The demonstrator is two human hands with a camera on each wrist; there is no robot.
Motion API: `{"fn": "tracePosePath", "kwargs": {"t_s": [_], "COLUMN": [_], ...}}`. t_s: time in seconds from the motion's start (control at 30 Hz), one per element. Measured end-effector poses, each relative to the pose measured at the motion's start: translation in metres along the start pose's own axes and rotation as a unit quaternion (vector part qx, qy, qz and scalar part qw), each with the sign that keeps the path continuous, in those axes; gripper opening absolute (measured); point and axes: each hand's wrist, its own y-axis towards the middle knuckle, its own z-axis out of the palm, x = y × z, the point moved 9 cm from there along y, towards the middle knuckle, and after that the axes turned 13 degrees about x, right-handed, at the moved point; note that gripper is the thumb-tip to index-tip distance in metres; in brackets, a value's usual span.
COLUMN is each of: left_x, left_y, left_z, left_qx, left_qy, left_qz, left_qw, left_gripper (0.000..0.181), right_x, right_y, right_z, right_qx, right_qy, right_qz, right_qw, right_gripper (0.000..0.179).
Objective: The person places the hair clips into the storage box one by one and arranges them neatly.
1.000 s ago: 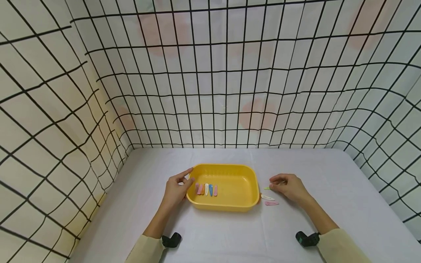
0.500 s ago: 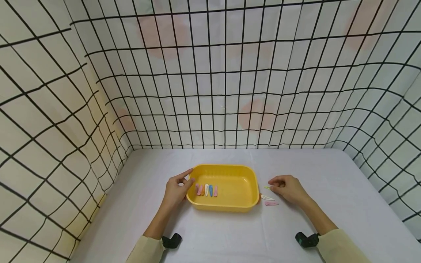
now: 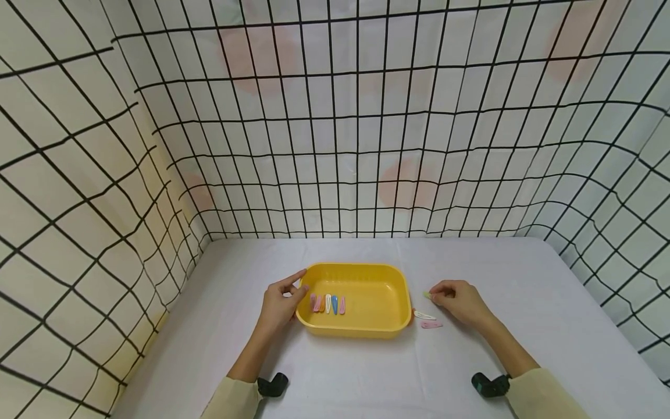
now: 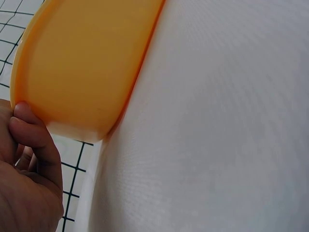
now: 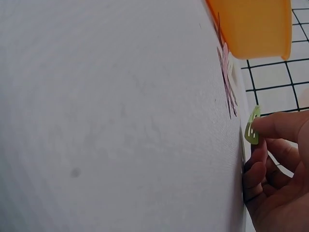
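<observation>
My right hand (image 3: 460,301) pinches a light green hair clip (image 5: 252,126) between thumb and fingers, to the right of a yellow tray (image 3: 387,332). My left hand (image 3: 280,301) grips the tray's left rim, thumb over the inside edge. Inside the tray, at its left end, several snap hair clips stand in a row: pink, orange, a white one (image 3: 328,304), a blue one (image 3: 335,305) and another pink one (image 3: 342,305). Just outside the right wall, a white clip (image 3: 424,316) and a pink clip (image 3: 431,325) lie on the table.
A white cloth covers the table (image 3: 366,378). Black wire mesh (image 3: 356,151) stands along the back and both sides, with pale fabric behind it. A black wrist device (image 3: 490,384) sits at each sleeve.
The green clip has come up off the table in my right fingers and turned to show its flat side. My left hand and the tray stay in place.
</observation>
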Motion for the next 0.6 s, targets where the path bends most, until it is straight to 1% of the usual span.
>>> {"fn": "tracePosePath", "kwargs": {"t_s": [0.27, 0.43, 0.6], "left_x": [0.0004, -0.0008, -0.0009], "left_y": [-0.0012, -0.0009, -0.0002], "left_z": [-0.0002, -0.0002, -0.0007], "left_qx": [0.004, 0.006, 0.008], "left_qy": [-0.001, -0.001, -0.004], "left_qz": [-0.002, 0.003, 0.005], "left_qw": [1.0000, 1.0000, 0.9999], "left_gripper": [0.043, 0.043, 0.043], "right_x": [-0.0002, -0.0004, -0.0048], "right_y": [-0.0015, -0.0031, -0.0051], "right_z": [-0.0028, -0.0048, -0.0064], "right_qx": [-0.006, -0.010, -0.009], "right_qy": [0.004, 0.007, 0.034], "right_qz": [0.008, 0.017, 0.034], "right_qw": [0.9999, 0.9998, 0.9988], "right_gripper": [0.014, 0.015, 0.020]}}
